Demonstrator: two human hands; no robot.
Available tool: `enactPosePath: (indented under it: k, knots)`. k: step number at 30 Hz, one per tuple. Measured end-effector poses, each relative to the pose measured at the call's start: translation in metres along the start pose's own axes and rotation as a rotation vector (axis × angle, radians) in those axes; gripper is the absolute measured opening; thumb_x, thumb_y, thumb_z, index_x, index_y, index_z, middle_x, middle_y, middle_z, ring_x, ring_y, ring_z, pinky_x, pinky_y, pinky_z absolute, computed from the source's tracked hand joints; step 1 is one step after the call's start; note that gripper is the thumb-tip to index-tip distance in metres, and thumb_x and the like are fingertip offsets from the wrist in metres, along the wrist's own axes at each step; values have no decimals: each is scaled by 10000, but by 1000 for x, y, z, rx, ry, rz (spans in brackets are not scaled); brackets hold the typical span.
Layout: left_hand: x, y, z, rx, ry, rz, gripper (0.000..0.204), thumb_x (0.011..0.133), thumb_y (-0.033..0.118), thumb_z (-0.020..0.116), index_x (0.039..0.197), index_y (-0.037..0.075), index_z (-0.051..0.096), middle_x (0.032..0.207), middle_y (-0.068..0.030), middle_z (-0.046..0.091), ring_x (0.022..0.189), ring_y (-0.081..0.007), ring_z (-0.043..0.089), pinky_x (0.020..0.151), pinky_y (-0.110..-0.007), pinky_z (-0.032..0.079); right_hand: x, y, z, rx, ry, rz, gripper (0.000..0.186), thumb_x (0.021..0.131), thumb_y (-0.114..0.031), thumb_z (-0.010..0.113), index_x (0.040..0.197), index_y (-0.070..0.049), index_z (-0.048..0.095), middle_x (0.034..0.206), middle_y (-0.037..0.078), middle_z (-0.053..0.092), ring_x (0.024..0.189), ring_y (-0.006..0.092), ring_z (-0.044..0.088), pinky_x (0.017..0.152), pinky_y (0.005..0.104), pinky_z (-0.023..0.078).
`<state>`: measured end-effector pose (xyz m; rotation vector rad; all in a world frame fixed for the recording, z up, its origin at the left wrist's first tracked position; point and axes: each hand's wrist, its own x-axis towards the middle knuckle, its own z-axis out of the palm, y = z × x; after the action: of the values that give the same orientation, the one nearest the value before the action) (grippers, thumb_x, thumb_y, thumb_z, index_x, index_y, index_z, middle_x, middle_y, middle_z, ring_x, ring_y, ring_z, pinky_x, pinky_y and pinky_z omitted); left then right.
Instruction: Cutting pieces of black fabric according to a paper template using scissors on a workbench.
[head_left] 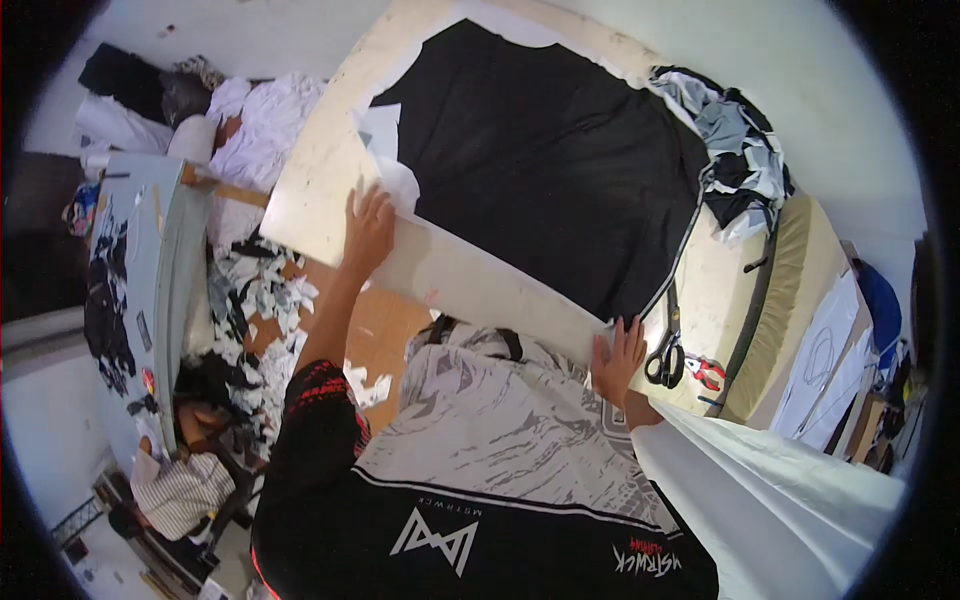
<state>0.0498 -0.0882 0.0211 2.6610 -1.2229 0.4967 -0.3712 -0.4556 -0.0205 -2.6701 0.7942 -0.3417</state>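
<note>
A large piece of black fabric (540,170) lies spread on the pale table (460,275), with white paper (402,183) showing at its left side. My left hand (370,225) rests with fingers stretched out at the table's near-left part, beside the white paper. At the fabric's near-right corner, my right hand (619,358) lies flat with its fingers extended, the tips touching or very close to the black cloth. Neither hand grips anything visible. Black-handled scissors (667,350) lie just right of my right hand, and red-handled pliers (706,373) sit beyond them.
Grey, black and white fabric scraps (735,135) are heaped at the far right table edge. A cream padded roll (785,300) borders the right side. White cloth (770,490) hangs near my right arm. Offcuts (260,320) litter the floor at left, near a grey side table (165,230).
</note>
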Motion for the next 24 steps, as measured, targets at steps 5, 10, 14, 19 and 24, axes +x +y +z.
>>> enactPosePath:
  k: [5, 10, 14, 19, 24]
  knots:
    - [7, 5, -20, 142, 155, -295, 121, 891, 94, 676, 1002, 52, 652, 1357, -183, 619, 1372, -370, 533, 1178, -635, 330, 4, 7, 0, -118, 76, -87, 447, 967, -322, 709, 1344, -84, 680, 1510, 213, 545, 1478, 427, 421, 1198, 592, 292]
    - [74, 6, 14, -377, 257, -232, 396, 954, 206, 745, 1295, 34, 643, 1439, -244, 580, 1356, -450, 533, 1136, -499, 440, 102, -44, -2, 188, 146, -204, 404, 941, -233, 777, 1288, -50, 680, 1497, 240, 541, 1413, 430, 488, 1148, 531, 400]
    - [92, -32, 59, -61, 77, -368, 613, 1000, 455, 687, 1458, 60, 584, 1530, -255, 511, 1412, -483, 472, 1145, -607, 396, 177, -50, 27, 62, 125, -199, 549, 989, -365, 727, 1431, -62, 609, 1575, 257, 472, 1461, 447, 437, 1180, 564, 362]
    - [79, -111, 75, 253, 87, -920, 822, 977, 644, 588, 1539, 52, 493, 1623, -286, 384, 1483, -560, 328, 1174, -718, 252, 203, -18, 57, -139, 108, -80, 715, 1031, -553, 589, 1581, -109, 482, 1655, 250, 377, 1535, 441, 342, 1243, 589, 257]
    - [119, -91, 77, 72, 175, -541, 836, 991, 681, 549, 1599, 116, 448, 1649, -295, 351, 1533, -542, 268, 1205, -717, 198, 195, -14, 52, -132, 81, -32, 726, 1042, -560, 561, 1602, -112, 453, 1678, 242, 344, 1557, 435, 305, 1257, 581, 225]
